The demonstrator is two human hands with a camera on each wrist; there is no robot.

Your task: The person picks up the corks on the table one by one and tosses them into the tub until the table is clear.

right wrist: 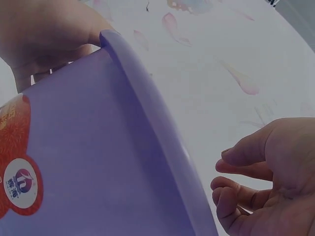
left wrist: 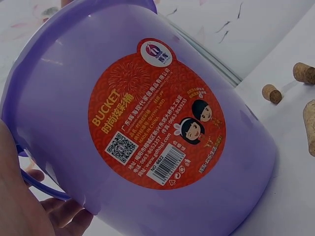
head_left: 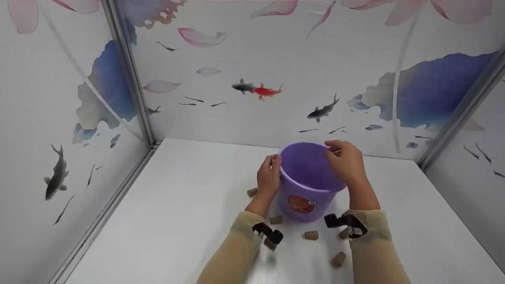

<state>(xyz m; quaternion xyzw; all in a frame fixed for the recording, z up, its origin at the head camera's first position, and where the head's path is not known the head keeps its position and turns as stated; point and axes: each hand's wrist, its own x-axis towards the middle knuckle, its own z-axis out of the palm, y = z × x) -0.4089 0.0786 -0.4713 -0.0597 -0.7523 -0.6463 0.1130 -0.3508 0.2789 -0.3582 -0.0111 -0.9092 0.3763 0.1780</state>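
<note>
Far left, from where I stand: a white wall panel [head_left: 27, 98] printed with a dark fish and a blue leaf, then a grey metal corner post [head_left: 132, 75]. White tabletop [head_left: 189, 197] below.

Left hand [head_left: 269, 175], out of a beige sleeve [head_left: 238, 240], is at the left side of a purple plastic bucket [head_left: 285, 193]. Grip is firm enough to read: thumb at the rim, other fingers bent against the outer wall, beside the purple handle [left wrist: 44, 186]. Bucket wall lies between thumb and fingers. A cork stopper [head_left: 252, 192] sits left of that wrist; a second cork [head_left: 276, 219] is near the bucket's base; a third [head_left: 270, 245] is partly covered by the black wrist camera [head_left: 274, 236].

Bucket stands on the tabletop between the two hands, mouth up, its round red label [head_left: 302, 204] facing the person. Another cork [head_left: 311, 235] lies on the near side of it.

Right hand [head_left: 348, 161] is raised at the right rim. Fingers loosely bent, nothing held, thumb and forefinger apart. From the right wrist the rim passes just beside the fingertips, with a narrow gap.

Two more corks, one nearer [head_left: 339, 259], one partly hidden by the right wrist camera [head_left: 335, 221].
</note>
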